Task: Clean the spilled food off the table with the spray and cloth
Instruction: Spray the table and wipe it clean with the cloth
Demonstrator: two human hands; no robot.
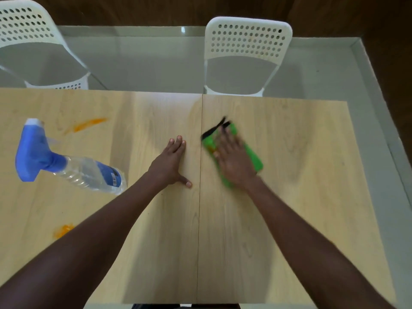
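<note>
Pressing green cloth (252,157) flat, right hand (234,161).

left hand (170,162) flat, right hand (234,161) flat, blurred

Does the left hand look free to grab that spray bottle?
Probably yes: the left hand lies flat and empty on the table, the spray bottle stands beside it, nothing between.

Single head-worn wide-angle view, looking steeply down and forward over wooden table (156,219). Near: both forearms reach in from bottom edge. Two white chairs (247,41) at far side.
</note>
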